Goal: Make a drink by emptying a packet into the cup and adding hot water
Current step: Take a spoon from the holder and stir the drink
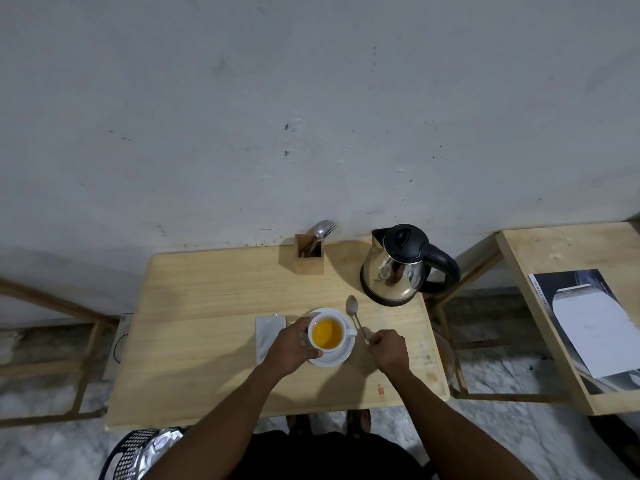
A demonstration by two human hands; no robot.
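A white cup (329,332) full of orange liquid stands on a white saucer (337,358) near the middle of the wooden table (207,341). My left hand (291,346) wraps around the cup's left side. In my right hand (389,348) is the handle of a metal spoon (354,311), whose bowl points away from me to the right of the cup, outside it. A silvery packet (268,332) lies flat on the table just left of the saucer, partly under my left hand. The steel kettle (398,271) with a black lid and handle stands at the back right.
A wooden holder (308,256) with cutlery stands at the table's back edge by the wall. A second wooden table (540,258) with a printed sheet (588,320) is to the right. A black basket (131,452) with foil sits on the floor at lower left.
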